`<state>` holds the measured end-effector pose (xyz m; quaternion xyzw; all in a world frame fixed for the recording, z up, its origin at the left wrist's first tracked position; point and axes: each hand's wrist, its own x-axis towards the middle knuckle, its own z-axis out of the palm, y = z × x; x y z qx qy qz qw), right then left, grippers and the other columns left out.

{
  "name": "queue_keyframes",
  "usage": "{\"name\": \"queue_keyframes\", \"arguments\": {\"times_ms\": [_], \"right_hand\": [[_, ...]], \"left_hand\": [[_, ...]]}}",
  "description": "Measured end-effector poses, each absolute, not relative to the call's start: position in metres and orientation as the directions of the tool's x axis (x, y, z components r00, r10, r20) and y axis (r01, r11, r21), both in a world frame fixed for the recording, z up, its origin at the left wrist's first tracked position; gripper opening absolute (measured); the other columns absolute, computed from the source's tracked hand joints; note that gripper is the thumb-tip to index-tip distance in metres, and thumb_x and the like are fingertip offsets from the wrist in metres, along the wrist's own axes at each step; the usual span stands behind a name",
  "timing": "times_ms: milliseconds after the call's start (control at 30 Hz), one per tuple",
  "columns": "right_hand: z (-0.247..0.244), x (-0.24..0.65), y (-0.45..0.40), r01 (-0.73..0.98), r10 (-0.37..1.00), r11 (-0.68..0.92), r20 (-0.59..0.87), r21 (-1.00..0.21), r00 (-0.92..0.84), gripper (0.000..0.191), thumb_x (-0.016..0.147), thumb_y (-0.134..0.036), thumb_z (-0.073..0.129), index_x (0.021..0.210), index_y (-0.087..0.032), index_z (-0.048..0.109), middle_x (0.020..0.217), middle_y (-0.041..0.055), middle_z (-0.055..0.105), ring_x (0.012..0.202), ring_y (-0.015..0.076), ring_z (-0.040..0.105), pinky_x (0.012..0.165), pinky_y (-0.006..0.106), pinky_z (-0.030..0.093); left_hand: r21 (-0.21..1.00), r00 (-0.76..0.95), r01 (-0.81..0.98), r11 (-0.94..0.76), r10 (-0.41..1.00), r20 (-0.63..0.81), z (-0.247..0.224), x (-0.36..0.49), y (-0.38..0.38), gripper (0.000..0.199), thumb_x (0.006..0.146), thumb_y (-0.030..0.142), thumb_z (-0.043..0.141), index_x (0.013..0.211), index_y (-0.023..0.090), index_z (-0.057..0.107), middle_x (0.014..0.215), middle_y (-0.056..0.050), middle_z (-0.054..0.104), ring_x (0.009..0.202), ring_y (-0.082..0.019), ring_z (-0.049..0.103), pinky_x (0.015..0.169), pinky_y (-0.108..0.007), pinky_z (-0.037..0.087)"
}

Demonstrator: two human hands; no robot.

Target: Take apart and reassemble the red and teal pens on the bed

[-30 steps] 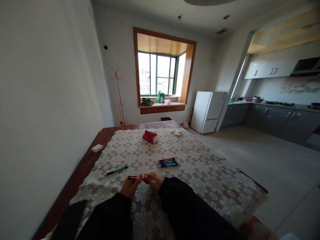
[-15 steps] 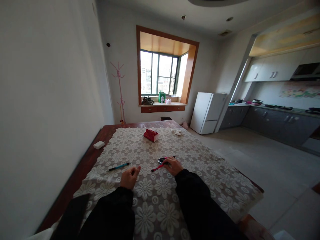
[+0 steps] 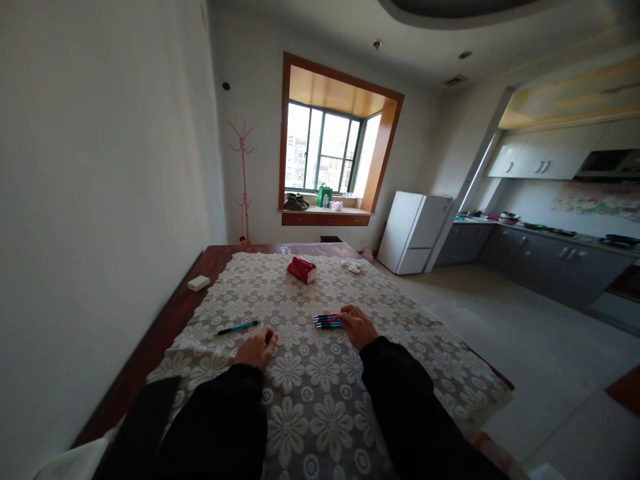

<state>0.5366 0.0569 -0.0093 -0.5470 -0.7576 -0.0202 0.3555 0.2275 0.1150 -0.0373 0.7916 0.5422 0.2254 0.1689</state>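
My right hand point(image 3: 357, 327) rests over the right ends of a small group of pens point(image 3: 326, 324), its fingers bent down onto them. The pens lie side by side on the lace tablecloth point(image 3: 325, 373); red and blue barrels show, and their right ends are hidden under my fingers. My left hand point(image 3: 257, 348) is loosely curled over the cloth with nothing visible in it. A single blue and black pen point(image 3: 238, 328) lies just beyond it, apart from the group.
A red tissue pack point(image 3: 301, 270) and a crumpled white item point(image 3: 351, 267) lie farther back. A white box point(image 3: 199, 283) sits on the wooden table edge point(image 3: 215, 257) at left. Near my left forearm is a dark flat object point(image 3: 145, 413). The wall borders the left side.
The red pen that stuck out at an angle from my right hand now lies in line with the other pens. My left hand has lowered slightly toward the cloth.
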Motion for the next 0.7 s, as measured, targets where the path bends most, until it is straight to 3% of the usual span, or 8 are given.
{"name": "queue_keyframes", "arguments": {"times_ms": [100,233,333,433,533,700], "right_hand": [[-0.015,0.513,0.061,0.879,0.800,0.441,0.523,-0.179,-0.295,0.022,0.088,-0.012,0.048,0.098,-0.022,0.064,0.102,0.0083,0.061,0.099,0.0213,0.053,0.090,0.036,0.040],[-0.023,0.503,0.067,0.888,0.803,0.451,0.476,-0.090,-0.360,0.028,0.089,-0.015,0.049,0.112,-0.025,0.062,0.094,0.0085,0.062,0.094,0.0223,0.052,0.087,0.036,0.039],[-0.034,0.509,0.072,0.909,0.833,0.413,0.428,-0.057,-0.352,0.031,0.087,-0.019,0.055,0.115,-0.029,0.062,0.096,0.0073,0.061,0.094,0.0227,0.052,0.085,0.036,0.039],[-0.049,0.517,0.077,0.932,0.863,0.359,0.398,-0.046,-0.313,0.037,0.083,-0.019,0.059,0.117,-0.033,0.061,0.111,0.0065,0.060,0.103,0.0242,0.050,0.089,0.037,0.038],[-0.062,0.523,0.081,0.958,0.875,0.285,0.418,-0.037,-0.244,0.047,0.081,-0.019,0.061,0.125,-0.033,0.055,0.132,0.0056,0.050,0.119,0.0271,0.042,0.097,0.042,0.033],[-0.069,0.527,0.084,0.970,0.881,0.237,0.432,-0.051,-0.192,0.048,0.081,-0.016,0.059,0.126,-0.030,0.054,0.136,0.0045,0.048,0.126,0.0255,0.038,0.104,0.043,0.027]], "left_hand": [[0.541,0.279,0.744,-0.393,0.918,0.283,-0.038,0.223,0.120,0.018,0.084,0.030,0.044,0.087,0.020,0.058,0.088,-0.004,0.065,0.085,-0.018,0.059,0.074,-0.027,0.040],[0.464,0.226,0.794,-0.391,0.900,0.373,-0.039,0.214,0.129,0.023,0.082,0.027,0.044,0.095,0.018,0.061,0.101,-0.008,0.065,0.098,-0.023,0.056,0.088,-0.033,0.041],[0.376,0.184,0.860,-0.345,0.897,0.402,-0.043,0.208,0.133,0.035,0.079,0.023,0.047,0.111,0.016,0.059,0.123,-0.011,0.059,0.119,-0.026,0.046,0.102,-0.039,0.032],[0.323,0.083,0.923,-0.209,0.928,0.364,-0.051,0.207,0.134,0.053,0.078,0.019,0.044,0.131,0.018,0.047,0.142,-0.010,0.043,0.135,-0.030,0.027,0.109,-0.054,0.017],[0.303,0.023,0.946,-0.117,0.955,0.296,-0.058,0.209,0.131,0.059,0.079,0.017,0.040,0.137,0.017,0.040,0.144,-0.010,0.040,0.136,-0.032,0.023,0.108,-0.060,0.010],[0.316,0.034,0.940,-0.129,0.956,0.291,-0.056,0.206,0.130,0.052,0.076,0.015,0.043,0.127,0.020,0.051,0.132,-0.010,0.053,0.126,-0.029,0.038,0.107,-0.060,0.012]]}}
